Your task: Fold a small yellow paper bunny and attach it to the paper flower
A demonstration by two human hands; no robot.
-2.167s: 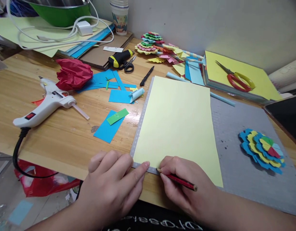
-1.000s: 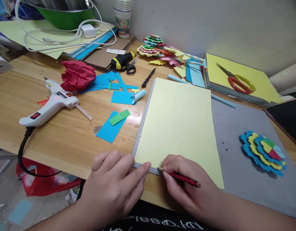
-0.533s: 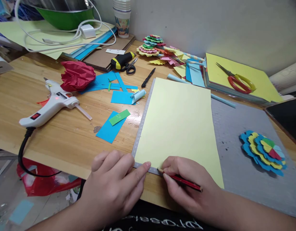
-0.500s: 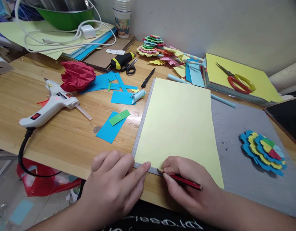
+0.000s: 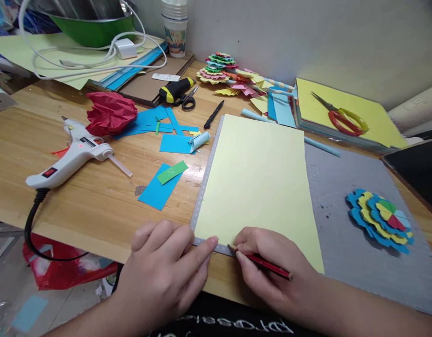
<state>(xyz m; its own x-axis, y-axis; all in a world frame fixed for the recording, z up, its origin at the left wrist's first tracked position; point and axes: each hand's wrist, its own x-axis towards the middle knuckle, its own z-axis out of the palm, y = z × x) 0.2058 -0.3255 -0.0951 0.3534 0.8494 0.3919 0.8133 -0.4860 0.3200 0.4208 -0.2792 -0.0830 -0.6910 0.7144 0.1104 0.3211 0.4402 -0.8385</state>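
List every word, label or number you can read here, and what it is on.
Nothing reads for sure.
Shirt: white print, upside down, cut by the frame; unreadable.
White label: dark marks, too small.
Glue gun: black sticker, too small.
Cup: printed pictures, blurred.
Mat edge: scale marks, too small.
Pencil: no print visible.
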